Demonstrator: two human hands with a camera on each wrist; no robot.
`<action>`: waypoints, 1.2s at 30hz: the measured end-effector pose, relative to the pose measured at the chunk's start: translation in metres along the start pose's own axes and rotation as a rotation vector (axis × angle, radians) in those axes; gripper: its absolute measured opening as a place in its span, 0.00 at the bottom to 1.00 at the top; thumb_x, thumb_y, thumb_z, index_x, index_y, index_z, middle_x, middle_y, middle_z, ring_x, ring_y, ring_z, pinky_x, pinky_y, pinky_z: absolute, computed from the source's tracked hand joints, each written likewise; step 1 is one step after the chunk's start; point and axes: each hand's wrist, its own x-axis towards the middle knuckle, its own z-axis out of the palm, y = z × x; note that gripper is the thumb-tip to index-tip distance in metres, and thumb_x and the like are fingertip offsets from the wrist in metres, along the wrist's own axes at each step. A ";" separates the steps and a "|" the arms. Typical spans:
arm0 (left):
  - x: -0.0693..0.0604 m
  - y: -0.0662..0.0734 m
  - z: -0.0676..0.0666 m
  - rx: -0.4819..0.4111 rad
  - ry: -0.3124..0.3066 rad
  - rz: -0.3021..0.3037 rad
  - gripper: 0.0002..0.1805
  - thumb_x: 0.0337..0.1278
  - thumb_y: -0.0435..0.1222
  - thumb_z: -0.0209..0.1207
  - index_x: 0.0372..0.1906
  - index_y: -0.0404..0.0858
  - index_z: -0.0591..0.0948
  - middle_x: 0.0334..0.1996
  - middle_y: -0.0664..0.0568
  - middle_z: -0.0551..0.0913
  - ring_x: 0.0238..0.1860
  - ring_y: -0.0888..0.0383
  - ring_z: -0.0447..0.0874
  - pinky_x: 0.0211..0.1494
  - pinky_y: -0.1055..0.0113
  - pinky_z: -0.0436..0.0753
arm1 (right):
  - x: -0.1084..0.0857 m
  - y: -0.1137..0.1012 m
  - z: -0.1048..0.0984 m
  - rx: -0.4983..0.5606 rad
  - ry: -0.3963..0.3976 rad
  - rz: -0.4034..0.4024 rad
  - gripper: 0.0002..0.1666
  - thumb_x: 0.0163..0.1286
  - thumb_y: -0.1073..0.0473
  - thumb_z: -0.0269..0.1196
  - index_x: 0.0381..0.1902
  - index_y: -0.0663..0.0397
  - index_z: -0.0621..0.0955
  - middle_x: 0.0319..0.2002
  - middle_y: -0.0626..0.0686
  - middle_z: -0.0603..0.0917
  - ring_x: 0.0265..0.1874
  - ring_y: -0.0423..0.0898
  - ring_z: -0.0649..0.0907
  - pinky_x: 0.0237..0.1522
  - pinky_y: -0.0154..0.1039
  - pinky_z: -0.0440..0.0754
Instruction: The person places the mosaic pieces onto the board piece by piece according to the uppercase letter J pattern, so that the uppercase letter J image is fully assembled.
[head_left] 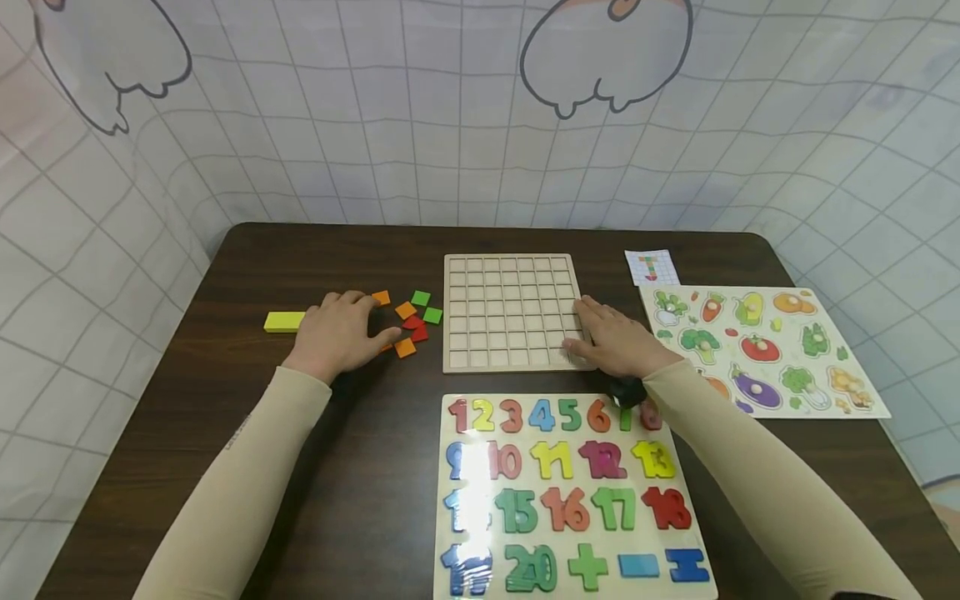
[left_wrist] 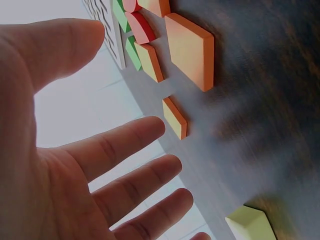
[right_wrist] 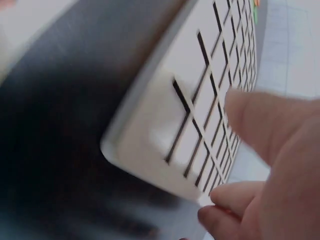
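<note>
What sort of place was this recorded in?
Probably a curtained-off tabletop recording booth: checked white fabric surrounds a dark wooden table, which holds children's learning toys such as the number puzzle board and slotted grid board.

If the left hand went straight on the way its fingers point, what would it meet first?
Most likely the farthest orange tile, just off the fingertips of the left hand. Depth is unclear, so the fingers might pass above it.
</note>
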 end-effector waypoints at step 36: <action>0.004 -0.006 0.005 -0.143 -0.062 0.096 0.17 0.60 0.40 0.69 0.51 0.36 0.87 0.42 0.45 0.88 0.39 0.51 0.83 0.48 0.51 0.87 | 0.030 0.032 -0.017 0.065 -0.119 0.018 0.43 0.86 0.48 0.45 0.84 0.64 0.43 0.84 0.69 0.37 0.82 0.72 0.43 0.82 0.69 0.43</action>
